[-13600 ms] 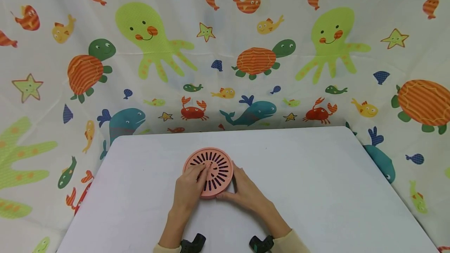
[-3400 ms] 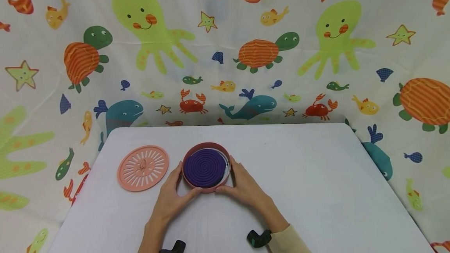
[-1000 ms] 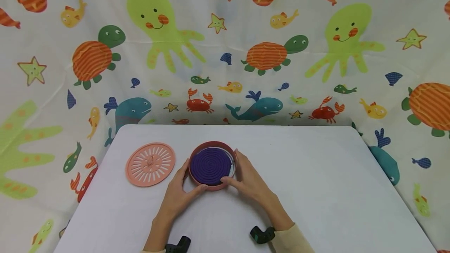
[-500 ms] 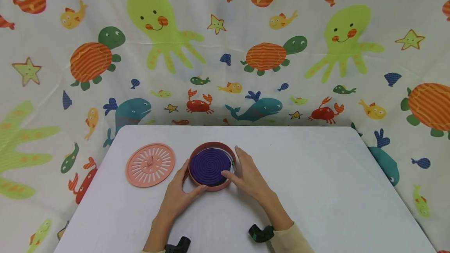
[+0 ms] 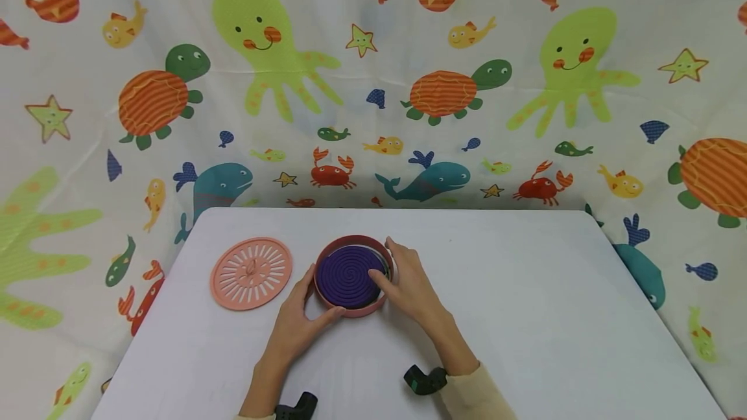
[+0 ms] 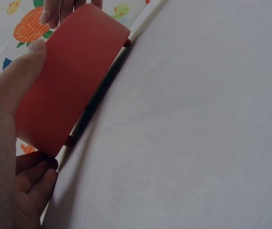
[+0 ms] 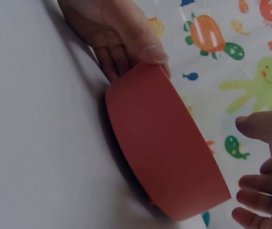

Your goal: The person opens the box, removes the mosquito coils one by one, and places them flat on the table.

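A round red mosquito coil box (image 5: 363, 309) stands on the white table in the head view, with its top uncovered. Inside it lies a purple mosquito coil (image 5: 347, 280). My left hand (image 5: 294, 326) grips the box's left side, thumb at the front rim and fingers round the wall. Over the right rim is my right hand (image 5: 414, 284); its thumb reaches above the coil's right part. In the right wrist view those right fingers (image 7: 257, 198) curve loosely, apart from the box wall (image 7: 164, 148). A slotted pink lid (image 5: 251, 269) lies left of the box.
The white tabletop (image 5: 525, 303) stretches right of the box and in front of it. Behind the table's far edge hangs a curtain (image 5: 373, 18) printed with sea animals. Each wrist wears a black camera mount (image 5: 425, 381).
The lid, on the box in the oldest frame, now lies to its left. Over the last second my right hand has lifted from the box's right side, thumb moving up over the coil. The left hand stays.
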Demonstrator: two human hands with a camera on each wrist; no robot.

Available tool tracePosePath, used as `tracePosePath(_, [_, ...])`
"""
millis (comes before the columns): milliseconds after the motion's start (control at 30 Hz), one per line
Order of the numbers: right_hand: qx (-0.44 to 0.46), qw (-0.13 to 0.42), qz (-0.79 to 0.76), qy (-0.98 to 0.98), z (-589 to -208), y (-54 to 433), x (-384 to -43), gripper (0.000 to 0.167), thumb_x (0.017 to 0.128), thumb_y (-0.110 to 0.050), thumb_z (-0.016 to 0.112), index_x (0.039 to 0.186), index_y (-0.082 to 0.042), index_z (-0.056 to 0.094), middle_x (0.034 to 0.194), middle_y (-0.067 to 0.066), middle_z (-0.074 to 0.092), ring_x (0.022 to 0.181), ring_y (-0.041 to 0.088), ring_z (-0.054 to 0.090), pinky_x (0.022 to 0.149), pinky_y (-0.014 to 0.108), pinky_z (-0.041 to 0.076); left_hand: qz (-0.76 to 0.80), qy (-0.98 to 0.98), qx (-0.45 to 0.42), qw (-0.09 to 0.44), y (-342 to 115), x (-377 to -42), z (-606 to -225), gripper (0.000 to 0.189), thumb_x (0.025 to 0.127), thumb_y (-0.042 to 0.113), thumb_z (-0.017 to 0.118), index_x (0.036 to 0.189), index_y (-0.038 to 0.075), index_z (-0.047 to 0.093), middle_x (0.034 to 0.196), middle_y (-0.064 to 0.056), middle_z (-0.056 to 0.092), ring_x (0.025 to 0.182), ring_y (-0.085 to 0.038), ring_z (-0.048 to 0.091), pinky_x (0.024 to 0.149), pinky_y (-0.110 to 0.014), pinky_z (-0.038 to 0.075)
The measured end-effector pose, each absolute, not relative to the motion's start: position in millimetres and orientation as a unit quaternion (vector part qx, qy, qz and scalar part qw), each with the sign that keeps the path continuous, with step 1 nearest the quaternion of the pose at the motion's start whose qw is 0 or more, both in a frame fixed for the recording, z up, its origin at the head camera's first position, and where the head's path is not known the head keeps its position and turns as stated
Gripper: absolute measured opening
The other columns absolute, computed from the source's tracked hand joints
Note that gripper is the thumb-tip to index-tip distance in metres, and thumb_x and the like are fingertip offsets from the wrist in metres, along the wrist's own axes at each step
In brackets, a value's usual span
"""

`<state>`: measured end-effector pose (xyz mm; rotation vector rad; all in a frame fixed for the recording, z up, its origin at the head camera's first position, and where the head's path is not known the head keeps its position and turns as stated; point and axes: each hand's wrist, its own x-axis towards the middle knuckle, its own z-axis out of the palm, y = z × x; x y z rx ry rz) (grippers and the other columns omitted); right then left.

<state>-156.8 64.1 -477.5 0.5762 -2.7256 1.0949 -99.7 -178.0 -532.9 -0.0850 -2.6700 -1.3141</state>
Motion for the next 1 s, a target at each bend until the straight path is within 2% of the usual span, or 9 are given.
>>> tracePosePath(167, [0.192,0.066,0.37,-0.907,-475.8,58.5,-158.6,0.071,0.095,-0.037,0.067,0.149,0.002,0.043,0.145,0.018,0.056,0.131,0.033,0.052,0.109,0.049,0.051,-0.444,-0.892,-0.029,0.083,-177.7,-100.0,-533.5,0.106,0.076,0.055,0.082,0.159,0.015,0.03,0.16,-0.006,0.04,0.144,-0.023,0.045,0.118,-0.041,0.04])
tracePosePath(367, [0.178,0.041,0.38,-0.907,-470.7,52.0,-156.1,0.07,0.095,-0.036,0.067,0.15,0.002,0.042,0.147,0.019,0.053,0.137,0.035,0.049,0.112,0.051,0.048,-0.44,-0.893,-0.03,0.088,-177.7,-100.1,-534.5,0.106,0.076,0.055,0.082,0.158,0.014,0.03,0.16,-0.007,0.04,0.144,-0.023,0.046,0.118,-0.04,0.041])
tracePosePath(667, [0.161,0.022,0.345,-0.925,-466.0,43.3,-152.8,0.07,0.094,-0.035,0.068,0.148,0.004,0.044,0.144,0.023,0.055,0.133,0.04,0.052,0.114,0.058,0.043,-0.438,-0.894,-0.034,0.093,-177.9,-100.0,-534.9,0.105,0.076,0.053,0.083,0.158,0.013,0.031,0.159,-0.008,0.041,0.142,-0.024,0.048,0.116,-0.039,0.043])
tracePosePath(1000, [0.175,0.033,0.283,-0.942,-468.4,37.8,-149.9,0.068,0.093,-0.035,0.069,0.143,0.006,0.049,0.137,0.023,0.06,0.119,0.038,0.057,0.1,0.057,0.049,-0.437,-0.895,-0.031,0.085,-177.0,-98.9,-532.1,0.104,0.078,0.054,0.081,0.159,0.015,0.03,0.16,-0.009,0.04,0.142,-0.025,0.048,0.116,-0.04,0.043])
